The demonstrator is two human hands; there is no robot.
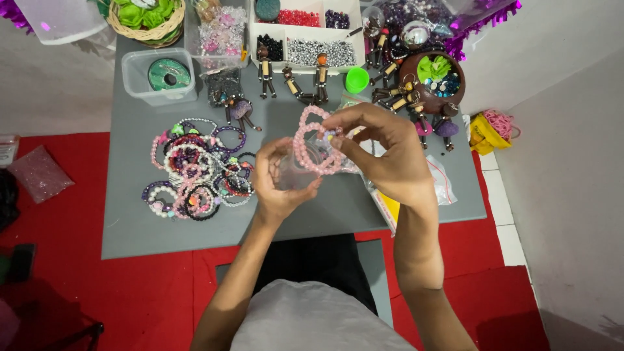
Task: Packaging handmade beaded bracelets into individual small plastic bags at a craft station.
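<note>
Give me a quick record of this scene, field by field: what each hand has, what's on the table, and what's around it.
left hand: left hand holds a small clear plastic bag
right hand: right hand pinches pink round-bead bracelets at the bag's mouth
table: grey flat tabletop
left of hands: pile of mixed coloured bead bracelets
far edge: white divided tray of loose beads; small dark wooden dolls
floor: red mat
</note>
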